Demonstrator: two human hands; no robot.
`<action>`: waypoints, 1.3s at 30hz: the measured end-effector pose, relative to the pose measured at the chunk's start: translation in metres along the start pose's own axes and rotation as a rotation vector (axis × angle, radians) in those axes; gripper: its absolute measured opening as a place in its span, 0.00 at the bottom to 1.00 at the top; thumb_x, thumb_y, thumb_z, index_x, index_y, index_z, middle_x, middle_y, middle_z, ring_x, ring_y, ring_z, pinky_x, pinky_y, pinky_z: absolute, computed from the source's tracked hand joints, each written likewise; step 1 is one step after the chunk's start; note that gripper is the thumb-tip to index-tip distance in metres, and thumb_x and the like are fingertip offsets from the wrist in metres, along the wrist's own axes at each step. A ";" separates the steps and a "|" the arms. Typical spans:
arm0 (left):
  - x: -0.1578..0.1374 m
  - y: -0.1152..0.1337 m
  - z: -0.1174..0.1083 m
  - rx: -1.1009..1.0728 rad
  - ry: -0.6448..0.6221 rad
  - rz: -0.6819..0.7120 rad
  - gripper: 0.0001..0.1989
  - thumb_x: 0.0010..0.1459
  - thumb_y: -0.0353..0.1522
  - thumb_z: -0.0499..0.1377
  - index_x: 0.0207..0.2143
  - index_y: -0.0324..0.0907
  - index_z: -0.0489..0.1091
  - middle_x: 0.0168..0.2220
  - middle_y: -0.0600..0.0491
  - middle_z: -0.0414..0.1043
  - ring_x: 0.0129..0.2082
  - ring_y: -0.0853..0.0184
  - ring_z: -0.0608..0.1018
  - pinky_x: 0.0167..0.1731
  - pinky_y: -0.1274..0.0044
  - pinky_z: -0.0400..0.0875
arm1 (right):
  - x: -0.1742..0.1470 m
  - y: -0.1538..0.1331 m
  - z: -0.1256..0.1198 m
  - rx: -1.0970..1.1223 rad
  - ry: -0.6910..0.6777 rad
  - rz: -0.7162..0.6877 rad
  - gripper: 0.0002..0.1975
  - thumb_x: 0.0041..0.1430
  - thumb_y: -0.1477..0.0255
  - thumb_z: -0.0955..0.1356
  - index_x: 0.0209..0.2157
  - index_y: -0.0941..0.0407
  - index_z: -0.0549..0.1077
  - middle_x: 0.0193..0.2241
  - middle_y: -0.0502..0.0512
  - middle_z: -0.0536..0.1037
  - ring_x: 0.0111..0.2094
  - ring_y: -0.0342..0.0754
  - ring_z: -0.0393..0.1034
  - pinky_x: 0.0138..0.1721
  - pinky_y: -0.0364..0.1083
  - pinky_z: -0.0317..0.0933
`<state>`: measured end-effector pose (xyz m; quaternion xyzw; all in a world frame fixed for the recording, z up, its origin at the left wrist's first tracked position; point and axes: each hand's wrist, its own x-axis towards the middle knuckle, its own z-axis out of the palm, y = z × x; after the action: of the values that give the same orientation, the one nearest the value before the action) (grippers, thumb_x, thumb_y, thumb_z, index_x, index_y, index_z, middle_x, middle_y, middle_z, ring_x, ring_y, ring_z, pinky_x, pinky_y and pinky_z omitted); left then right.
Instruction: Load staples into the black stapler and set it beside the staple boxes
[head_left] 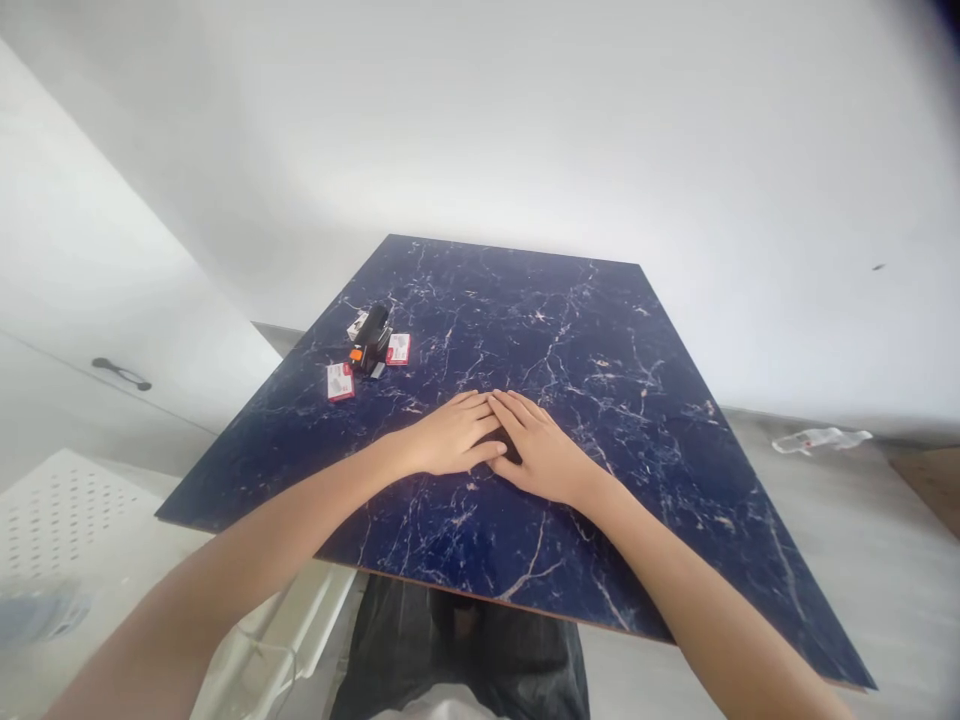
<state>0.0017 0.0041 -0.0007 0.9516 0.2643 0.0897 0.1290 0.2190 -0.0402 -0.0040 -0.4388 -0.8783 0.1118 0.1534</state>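
Note:
My left hand [457, 434] and my right hand [546, 448] rest near the front middle of a dark blue marble-patterned tabletop [600, 350]. Their fingertips meet and overlap a little, with the fingers stretched out and lying flat. In the gap between thumbs and fingers, a small black patch [510, 444] shows under the hands; what it is, I cannot make out. Farther off to the left lie a black object with an orange part [371, 335], a red-and-white box [340, 381] and a second red-and-white box [398, 349].
A pale wall [525, 120] stands behind the table. On the left are a white door or panel with a dark handle [121, 374] and a white perforated seat [64, 510]. Clear crumpled plastic [821, 439] lies on the floor to the right.

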 end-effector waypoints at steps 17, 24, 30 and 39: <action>0.002 -0.005 -0.002 0.035 0.038 0.060 0.20 0.73 0.39 0.56 0.62 0.41 0.72 0.65 0.42 0.71 0.68 0.52 0.69 0.70 0.55 0.57 | -0.001 -0.002 -0.003 0.035 -0.012 0.017 0.42 0.69 0.50 0.65 0.75 0.57 0.52 0.74 0.68 0.57 0.74 0.66 0.50 0.72 0.68 0.50; 0.001 -0.003 -0.003 0.071 0.005 0.042 0.21 0.74 0.39 0.55 0.63 0.40 0.71 0.67 0.43 0.69 0.69 0.53 0.67 0.71 0.58 0.55 | -0.001 0.000 -0.003 0.038 -0.009 0.016 0.43 0.69 0.49 0.65 0.75 0.56 0.52 0.74 0.66 0.57 0.75 0.65 0.49 0.72 0.67 0.50; 0.001 -0.003 -0.003 0.092 -0.005 0.043 0.21 0.74 0.39 0.54 0.63 0.38 0.71 0.67 0.43 0.69 0.70 0.51 0.67 0.72 0.57 0.54 | 0.000 -0.003 -0.005 0.029 -0.018 0.025 0.42 0.69 0.50 0.65 0.75 0.58 0.54 0.74 0.67 0.57 0.74 0.66 0.50 0.72 0.67 0.50; 0.000 -0.005 0.000 0.048 0.014 0.040 0.20 0.75 0.39 0.53 0.63 0.42 0.71 0.69 0.44 0.66 0.72 0.52 0.64 0.72 0.56 0.54 | 0.001 -0.003 -0.006 0.028 -0.020 0.023 0.42 0.69 0.49 0.65 0.75 0.58 0.54 0.74 0.67 0.57 0.74 0.65 0.50 0.72 0.67 0.50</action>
<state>-0.0008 0.0080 -0.0020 0.9588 0.2483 0.0924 0.1024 0.2188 -0.0409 0.0026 -0.4457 -0.8729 0.1302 0.1497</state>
